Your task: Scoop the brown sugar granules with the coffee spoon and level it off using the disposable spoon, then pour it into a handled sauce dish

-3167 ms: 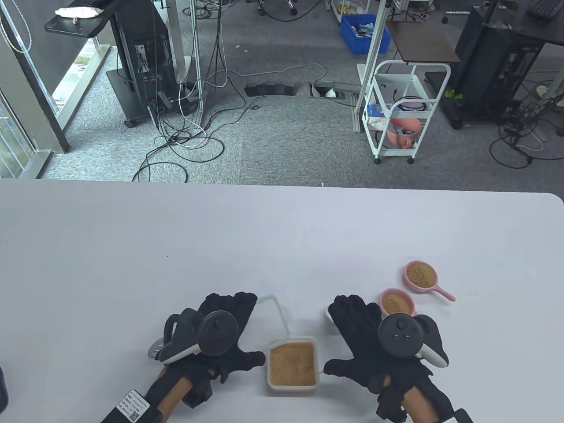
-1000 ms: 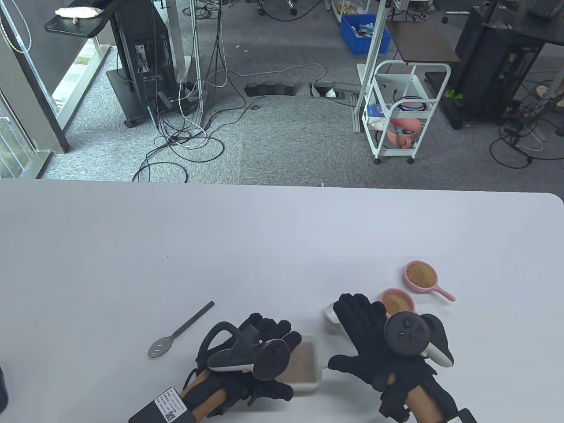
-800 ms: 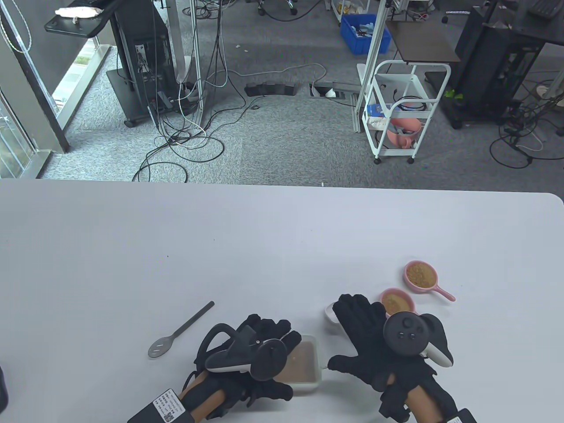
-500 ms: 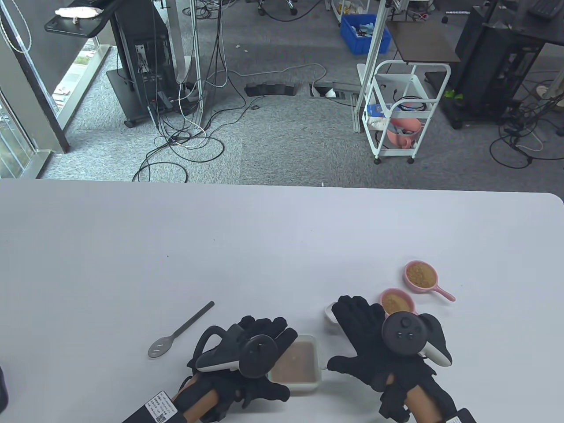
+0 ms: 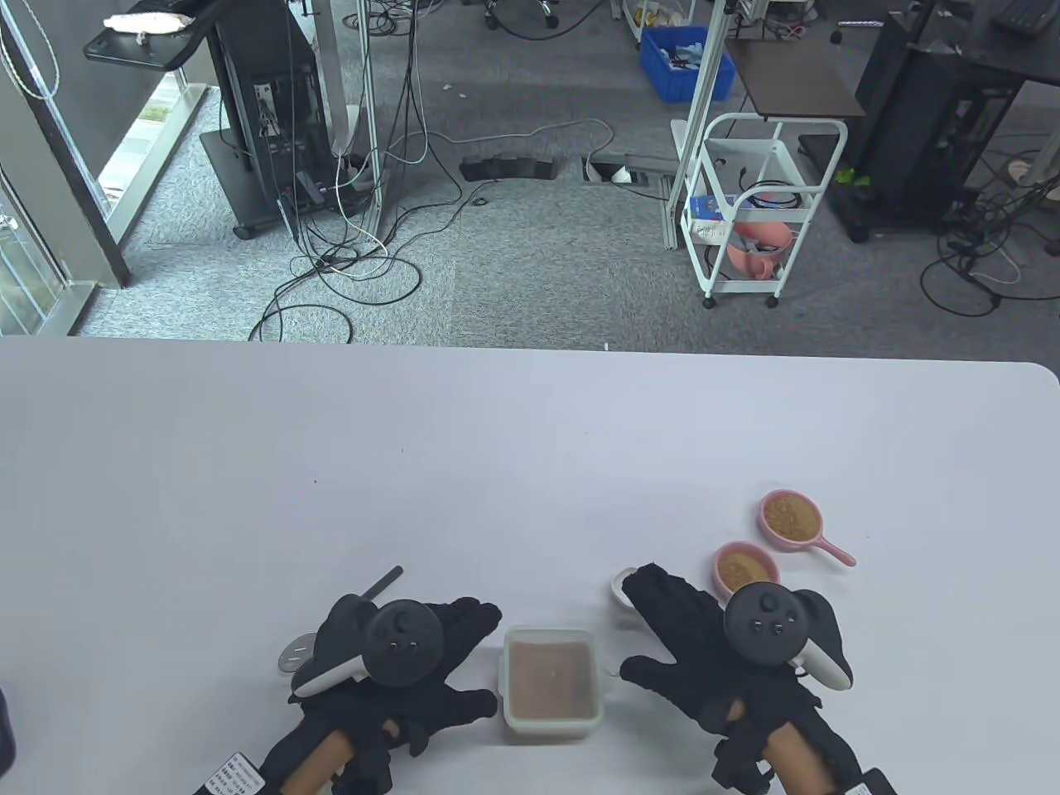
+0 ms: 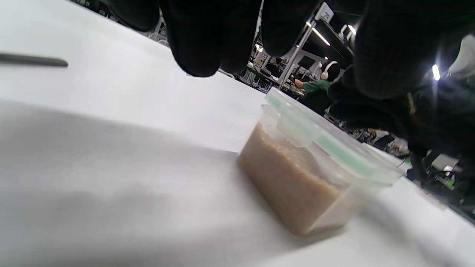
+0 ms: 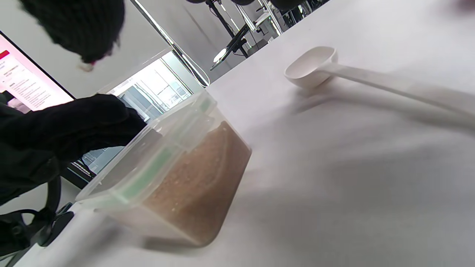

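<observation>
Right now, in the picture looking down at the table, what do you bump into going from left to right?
Left hand → lidded box of brown sugar → right hand → far pink sauce dish with its handle.

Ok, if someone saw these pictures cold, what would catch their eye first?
Probably the two black-gloved hands lying flat at the table's near edge, the left hand and right hand either side of a lidded clear container of brown sugar. Next, the two pink handled sauce dishes holding brown granules, beyond the right hand.
</observation>
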A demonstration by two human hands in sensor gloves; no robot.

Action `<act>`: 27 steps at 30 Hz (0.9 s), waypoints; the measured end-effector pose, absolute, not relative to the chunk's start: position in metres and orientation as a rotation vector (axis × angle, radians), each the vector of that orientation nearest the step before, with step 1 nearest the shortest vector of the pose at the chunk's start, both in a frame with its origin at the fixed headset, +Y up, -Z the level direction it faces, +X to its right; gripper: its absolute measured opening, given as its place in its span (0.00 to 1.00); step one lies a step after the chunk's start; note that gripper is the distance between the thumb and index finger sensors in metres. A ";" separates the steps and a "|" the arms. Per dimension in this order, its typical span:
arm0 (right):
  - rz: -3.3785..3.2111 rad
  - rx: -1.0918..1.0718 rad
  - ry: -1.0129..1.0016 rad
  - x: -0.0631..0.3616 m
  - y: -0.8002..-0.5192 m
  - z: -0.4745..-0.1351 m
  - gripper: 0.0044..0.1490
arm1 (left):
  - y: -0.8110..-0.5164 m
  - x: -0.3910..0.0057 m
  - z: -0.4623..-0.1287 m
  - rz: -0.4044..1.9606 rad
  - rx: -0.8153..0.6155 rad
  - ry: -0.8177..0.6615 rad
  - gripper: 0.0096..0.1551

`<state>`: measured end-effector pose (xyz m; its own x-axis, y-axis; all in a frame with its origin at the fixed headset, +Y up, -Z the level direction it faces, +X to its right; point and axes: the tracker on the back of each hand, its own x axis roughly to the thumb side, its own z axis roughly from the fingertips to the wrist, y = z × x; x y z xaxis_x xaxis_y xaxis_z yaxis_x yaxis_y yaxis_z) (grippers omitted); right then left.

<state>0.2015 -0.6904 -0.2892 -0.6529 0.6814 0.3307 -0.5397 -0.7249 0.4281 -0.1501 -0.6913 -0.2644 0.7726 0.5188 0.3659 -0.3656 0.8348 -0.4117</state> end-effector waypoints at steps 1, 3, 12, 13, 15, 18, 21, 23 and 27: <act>2.308 0.632 0.419 0.200 -0.692 -0.289 0.51 | -0.695 -0.152 -0.265 0.541 -0.359 -0.494 0.49; 2.283 0.645 0.454 0.197 -0.694 -0.289 0.48 | -0.700 -0.153 -0.264 0.595 -0.380 -0.496 0.45; 2.282 0.692 0.580 0.181 -0.705 -0.287 0.41 | -0.721 -0.134 -0.261 0.666 -0.396 -0.452 0.45; 2.289 0.694 0.590 0.180 -0.706 -0.287 0.41 | -0.722 -0.132 -0.260 0.660 -0.392 -0.452 0.46; 2.306 0.701 0.612 0.177 -0.709 -0.286 0.42 | -0.723 -0.131 -0.260 0.652 -0.359 -0.434 0.46; 2.319 0.710 0.618 0.174 -0.710 -0.286 0.43 | -0.724 -0.131 -0.259 0.665 -0.362 -0.412 0.45; 2.340 0.719 0.607 0.173 -0.709 -0.285 0.43 | -0.725 -0.132 -0.259 0.688 -0.377 -0.402 0.45; 2.344 0.719 0.605 0.172 -0.709 -0.285 0.43 | -0.725 -0.132 -0.260 0.689 -0.381 -0.399 0.45; 2.348 0.718 0.598 0.172 -0.710 -0.285 0.42 | -0.725 -0.131 -0.260 0.695 -0.388 -0.396 0.45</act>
<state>0.1721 -0.7100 -0.2852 -0.6706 0.6577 0.3431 -0.4137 -0.7155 0.5630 -0.1315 -0.7250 -0.2601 0.7005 0.6789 0.2199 -0.5351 0.7036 -0.4676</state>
